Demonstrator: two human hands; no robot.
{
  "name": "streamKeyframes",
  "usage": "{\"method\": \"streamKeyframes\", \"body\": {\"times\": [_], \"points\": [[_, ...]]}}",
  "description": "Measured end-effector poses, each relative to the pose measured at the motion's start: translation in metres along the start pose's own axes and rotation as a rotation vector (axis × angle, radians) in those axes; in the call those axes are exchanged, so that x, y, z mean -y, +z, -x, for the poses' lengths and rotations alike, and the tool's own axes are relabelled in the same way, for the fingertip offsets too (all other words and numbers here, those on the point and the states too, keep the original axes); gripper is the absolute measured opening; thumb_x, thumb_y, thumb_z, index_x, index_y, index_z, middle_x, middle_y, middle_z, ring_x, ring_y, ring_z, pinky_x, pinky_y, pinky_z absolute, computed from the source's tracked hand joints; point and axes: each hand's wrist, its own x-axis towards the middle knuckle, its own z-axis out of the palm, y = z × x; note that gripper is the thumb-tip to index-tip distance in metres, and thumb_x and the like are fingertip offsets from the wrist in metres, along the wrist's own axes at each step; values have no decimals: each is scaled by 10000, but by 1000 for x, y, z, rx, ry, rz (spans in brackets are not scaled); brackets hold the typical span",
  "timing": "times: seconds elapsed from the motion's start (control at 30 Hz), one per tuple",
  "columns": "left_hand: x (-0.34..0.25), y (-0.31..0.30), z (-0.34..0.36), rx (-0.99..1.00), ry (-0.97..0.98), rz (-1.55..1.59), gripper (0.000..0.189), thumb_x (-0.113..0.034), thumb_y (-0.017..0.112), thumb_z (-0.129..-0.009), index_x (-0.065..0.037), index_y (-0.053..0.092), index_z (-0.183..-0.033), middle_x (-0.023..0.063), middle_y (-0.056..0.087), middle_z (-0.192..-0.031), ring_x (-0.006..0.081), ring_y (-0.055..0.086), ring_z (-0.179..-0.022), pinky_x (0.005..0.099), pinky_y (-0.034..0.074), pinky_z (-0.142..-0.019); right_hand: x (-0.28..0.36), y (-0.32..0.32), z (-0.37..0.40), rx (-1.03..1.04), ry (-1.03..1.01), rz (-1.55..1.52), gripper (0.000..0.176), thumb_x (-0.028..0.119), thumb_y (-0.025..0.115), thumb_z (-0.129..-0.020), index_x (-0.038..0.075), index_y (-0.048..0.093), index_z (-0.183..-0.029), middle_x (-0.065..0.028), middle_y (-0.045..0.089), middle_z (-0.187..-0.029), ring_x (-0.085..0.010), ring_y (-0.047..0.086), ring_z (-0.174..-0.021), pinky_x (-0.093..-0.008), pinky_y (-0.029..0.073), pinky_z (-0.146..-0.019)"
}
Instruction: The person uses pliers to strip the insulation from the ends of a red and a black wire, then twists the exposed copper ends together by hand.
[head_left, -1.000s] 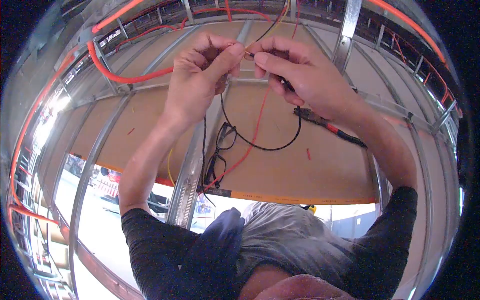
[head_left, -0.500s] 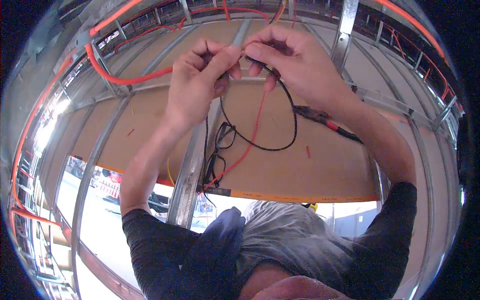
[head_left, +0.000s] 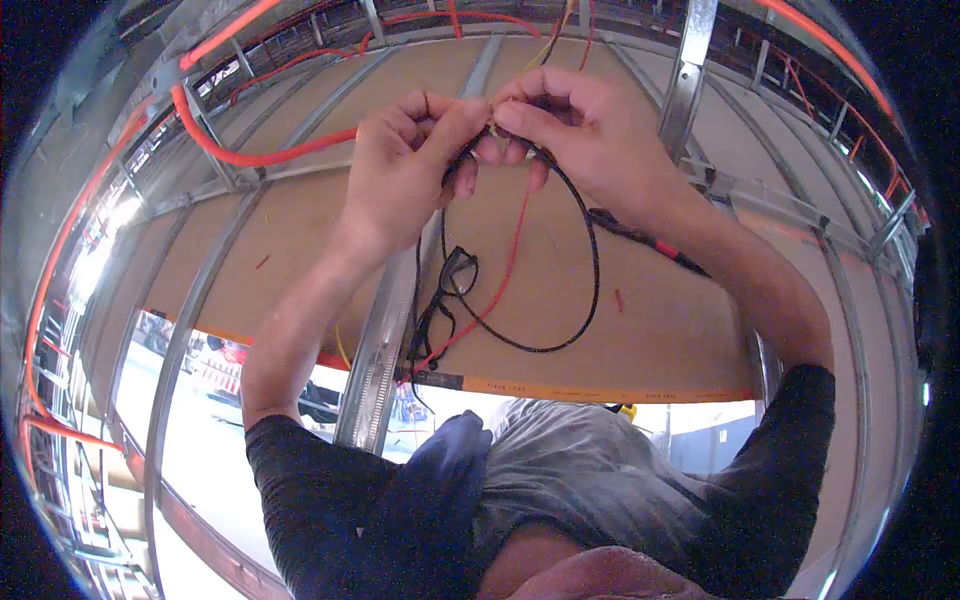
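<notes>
My left hand [head_left: 420, 150] is closed in a pinch on a thin black wire [head_left: 590, 250]. Fingertip to fingertip with it, my right hand [head_left: 570, 125] pinches the same stretch of wire. The small point between the fingertips is too hidden to make out. From my hands the black wire droops in a wide loop. A red wire [head_left: 515, 240] hangs below my right hand's fingers. Behind my right forearm lies a tool with a red and black handle [head_left: 680, 257], its head partly covered. Black-framed eyeglasses [head_left: 460, 270] rest on the brown board under the wires.
Metal studs [head_left: 385, 330] cross the brown board [head_left: 650, 340], whose orange edge faces me. An orange flexible conduit [head_left: 260, 160] curves in behind my left hand. Small red scraps [head_left: 618, 300] lie on the board. More orange conduits [head_left: 820, 45] run along the frame.
Both hands have shifted slightly, staying pinched together. The black wire's loop hangs lower and larger. My right forearm now covers more of the tool.
</notes>
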Motion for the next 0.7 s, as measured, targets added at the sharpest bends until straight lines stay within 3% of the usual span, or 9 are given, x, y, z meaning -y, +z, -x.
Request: {"method": "streamKeyframes", "body": {"times": [0.07, 0.37, 0.53, 0.7], "points": [[0, 1, 1, 9, -4, 39, 184, -228, 595, -960, -50, 600, -914, 34, 651, -718, 65, 516, -488, 178, 353, -415, -1, -3, -2, 12, 0, 13, 178, 156, 593, -953, 10, 630, -1048, -26, 657, -871, -86, 610, -785, -229, 530, -581], [1, -5, 3, 89, -91, 117, 246, -267, 608, -960, -22, 591, -975, 15, 618, -711, 38, 481, -500, 175, 323, -428, 6, -16, -5, 120, 73, 97, 227, 251, 585, -961, 52, 653, -1048, 12, 655, -857, -56, 580, -786, -208, 437, -675], [0, 3, 6, 21, -79, 110, 204, -224, 639, -942, -24, 602, -961, 6, 590, -680, 26, 448, -497, 176, 308, -429, 17, -18, -5, 142, 315, -92, 289, 343, 679, -885, 82, 665, -1007, 33, 629, -846, -69, 563, -785, -247, 432, -696], [3, 4, 7, 29, -39, 106, 170, -193, 648, -935, -26, 613, -940, 10, 594, -678, 21, 445, -504, 177, 313, -440, 18, -26, -5, 212, 403, -68, 309, 384, 707, -856, 95, 670, -960, 35, 626, -843, -80, 562, -786, -251, 428, -701]]}}
